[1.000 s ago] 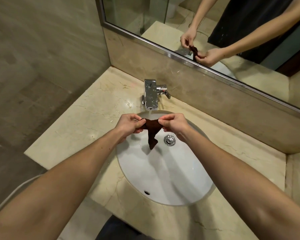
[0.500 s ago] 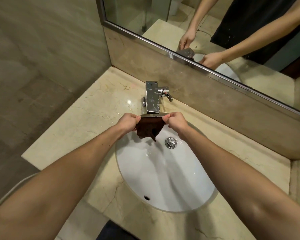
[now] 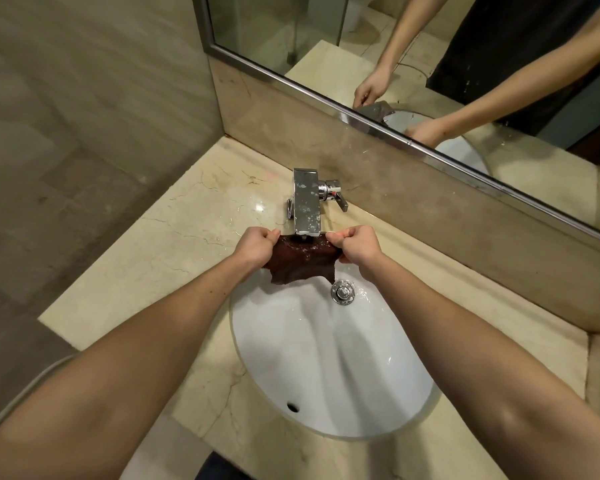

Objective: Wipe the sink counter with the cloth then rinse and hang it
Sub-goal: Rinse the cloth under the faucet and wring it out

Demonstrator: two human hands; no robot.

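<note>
A dark brown cloth (image 3: 300, 261) is stretched flat under the spout of the chrome faucet (image 3: 305, 209), wet and glistening. My left hand (image 3: 255, 247) grips its left edge and my right hand (image 3: 355, 245) grips its right edge, fingers curled. The cloth hangs over the far end of the white oval sink (image 3: 326, 358), just above the chrome drain plug (image 3: 342, 293). Beige marble counter (image 3: 174, 251) surrounds the basin.
A mirror (image 3: 430, 46) with a metal frame runs along the back wall above a marble splashback and reflects my arms. The faucet lever (image 3: 338, 199) sticks out to the right. A tiled wall stands at left. The counter's left edge drops off to the floor.
The cloth was bunched and dangling between my hands; both hands pulled apart and moved toward the faucet, spreading it flat under the spout.
</note>
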